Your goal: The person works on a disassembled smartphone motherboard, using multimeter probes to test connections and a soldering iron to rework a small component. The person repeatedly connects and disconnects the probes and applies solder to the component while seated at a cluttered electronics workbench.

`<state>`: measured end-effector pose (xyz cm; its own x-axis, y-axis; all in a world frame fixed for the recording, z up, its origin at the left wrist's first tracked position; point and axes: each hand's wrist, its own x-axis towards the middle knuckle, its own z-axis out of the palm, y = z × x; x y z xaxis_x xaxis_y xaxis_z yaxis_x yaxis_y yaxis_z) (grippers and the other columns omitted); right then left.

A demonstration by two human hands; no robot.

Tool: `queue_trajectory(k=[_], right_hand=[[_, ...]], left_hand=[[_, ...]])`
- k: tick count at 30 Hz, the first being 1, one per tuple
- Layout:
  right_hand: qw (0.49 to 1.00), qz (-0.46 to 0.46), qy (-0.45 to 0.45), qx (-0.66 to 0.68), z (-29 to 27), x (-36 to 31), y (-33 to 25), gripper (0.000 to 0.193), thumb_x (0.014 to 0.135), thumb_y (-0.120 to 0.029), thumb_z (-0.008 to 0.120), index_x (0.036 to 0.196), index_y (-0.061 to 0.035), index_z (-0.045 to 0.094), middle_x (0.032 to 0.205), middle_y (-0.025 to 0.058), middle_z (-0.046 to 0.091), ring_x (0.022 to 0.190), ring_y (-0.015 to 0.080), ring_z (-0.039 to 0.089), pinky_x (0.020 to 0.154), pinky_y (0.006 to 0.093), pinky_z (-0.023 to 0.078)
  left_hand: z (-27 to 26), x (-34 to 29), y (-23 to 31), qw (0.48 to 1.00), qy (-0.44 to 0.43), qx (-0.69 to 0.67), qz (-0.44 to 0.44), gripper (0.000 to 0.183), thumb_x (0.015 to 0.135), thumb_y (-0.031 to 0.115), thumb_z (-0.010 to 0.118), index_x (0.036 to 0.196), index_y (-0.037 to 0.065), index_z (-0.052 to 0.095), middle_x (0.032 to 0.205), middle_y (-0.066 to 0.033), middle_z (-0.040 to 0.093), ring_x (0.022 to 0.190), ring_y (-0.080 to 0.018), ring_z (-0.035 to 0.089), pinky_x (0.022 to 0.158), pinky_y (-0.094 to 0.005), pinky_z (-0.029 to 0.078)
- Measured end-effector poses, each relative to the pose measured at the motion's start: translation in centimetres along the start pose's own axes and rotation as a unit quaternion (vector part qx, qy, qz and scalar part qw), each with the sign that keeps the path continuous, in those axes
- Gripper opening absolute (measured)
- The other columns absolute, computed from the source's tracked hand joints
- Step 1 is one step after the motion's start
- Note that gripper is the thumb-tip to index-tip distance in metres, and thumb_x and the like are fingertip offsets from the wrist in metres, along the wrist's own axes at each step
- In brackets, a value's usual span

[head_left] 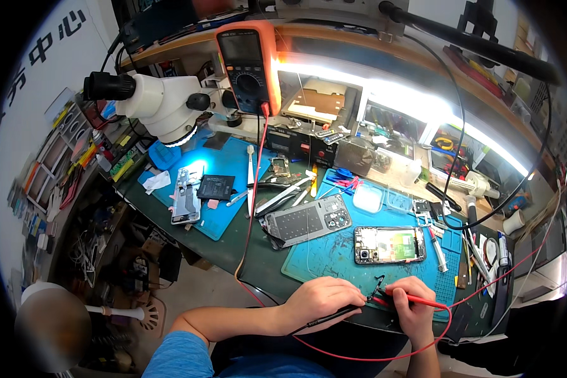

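Showing between the left hand (324, 299) and the right hand (414, 301), a small dark part (377, 288) is placed over the near side of the right mat (321, 264); whether it is pinched by the left fingertips cannot be told. A black probe (327, 318) is gripped beneath the curled fingers of the left hand, slanted up toward the part. A red probe (429, 302) is gripped by the right hand, its front end directed at the part; whether contact is made is too small to tell. Just beyond the hands, an opened phone (389, 245) is laid flat on the mat, its inside exposed. Farther left, a grey housing (309, 220) is set partly on the same mat. A multimeter (247, 69) is mounted above the bench, a red lead (256, 195) being plugged into its lower end. On the left mat (227, 157), a phone frame (186, 198) is lit below the microscope (160, 104), and a black battery (216, 187) is placed just beside it. A syringe (437, 249) is laid right of the phone.
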<state>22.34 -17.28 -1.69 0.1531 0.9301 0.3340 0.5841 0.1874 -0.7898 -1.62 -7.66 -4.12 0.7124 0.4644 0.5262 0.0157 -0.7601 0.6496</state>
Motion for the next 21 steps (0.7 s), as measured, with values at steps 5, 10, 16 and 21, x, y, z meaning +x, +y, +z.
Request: queue_trajectory(k=[5, 10, 16, 21], right_hand=[[1.000, 0.005, -0.003, 0.002, -0.09, -0.01, -0.02, 0.012, 0.099, -0.008, 0.071, 0.094, -0.0014, 0.080, 0.088, 0.0111, 0.077, 0.083, 0.0274, 0.072, 0.076, 0.0380, 0.056], [1.000, 0.006, -0.004, 0.008, -0.26, -0.04, 0.02, 0.013, 0.100, -0.009, 0.071, 0.094, -0.0015, 0.080, 0.088, 0.0110, 0.077, 0.083, 0.0270, 0.072, 0.075, 0.0375, 0.056], [1.000, 0.008, -0.003, 0.010, -0.34, -0.08, 0.10, 0.012, 0.100, -0.008, 0.071, 0.095, -0.0009, 0.080, 0.089, 0.0113, 0.077, 0.082, 0.0265, 0.073, 0.075, 0.0370, 0.056], [1.000, 0.004, -0.002, 0.012, -0.33, -0.16, 0.34, 0.012, 0.101, -0.008, 0.071, 0.096, -0.0002, 0.079, 0.089, 0.0115, 0.078, 0.082, 0.0262, 0.073, 0.075, 0.0366, 0.057]], left_hand=[[-0.03, -0.06, 0.15, 1.000, -0.001, 0.004, 0.000, 0.017, 0.093, 0.015, 0.086, 0.109, 0.012, 0.078, 0.113, -0.0033, 0.081, 0.111, -0.0234, 0.078, 0.092, -0.0364, 0.063], [0.15, 0.03, 0.19, 1.000, -0.008, 0.005, -0.001, 0.018, 0.094, 0.014, 0.085, 0.110, 0.011, 0.078, 0.114, -0.0037, 0.081, 0.112, -0.0239, 0.078, 0.092, -0.0373, 0.063], [0.03, 0.15, 0.33, 1.000, -0.008, 0.009, 0.003, 0.018, 0.093, 0.013, 0.085, 0.110, 0.012, 0.078, 0.114, -0.0035, 0.081, 0.112, -0.0239, 0.078, 0.092, -0.0373, 0.063], [0.25, 0.03, 0.18, 1.000, -0.005, 0.011, 0.001, 0.018, 0.093, 0.014, 0.085, 0.109, 0.012, 0.078, 0.114, -0.0026, 0.081, 0.111, -0.0231, 0.078, 0.091, -0.0369, 0.063]])
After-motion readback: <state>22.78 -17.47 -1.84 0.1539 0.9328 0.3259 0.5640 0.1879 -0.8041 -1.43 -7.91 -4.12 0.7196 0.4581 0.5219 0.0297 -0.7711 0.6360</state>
